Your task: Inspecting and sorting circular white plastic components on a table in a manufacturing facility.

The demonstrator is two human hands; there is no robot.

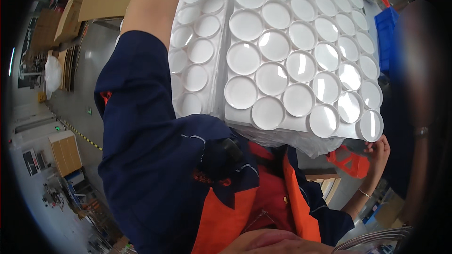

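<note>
Many shallow round white dishes stand in close rows on a white board in front of me. My right hand is at the near right corner of this board, its fingers curled just below the corner dish. What those fingers hold, if anything, is hidden. On the left, my bare left forearm reaches up past the picture's top edge, so the left hand is out of sight. Beside that forearm is a second group of white dishes, which looks covered by clear film.
Crumpled clear plastic hangs under the board's near edge. An orange-red plastic piece is below my right hand. A blue bin stands at the right, beside a blurred arm. Cardboard boxes are at the far left.
</note>
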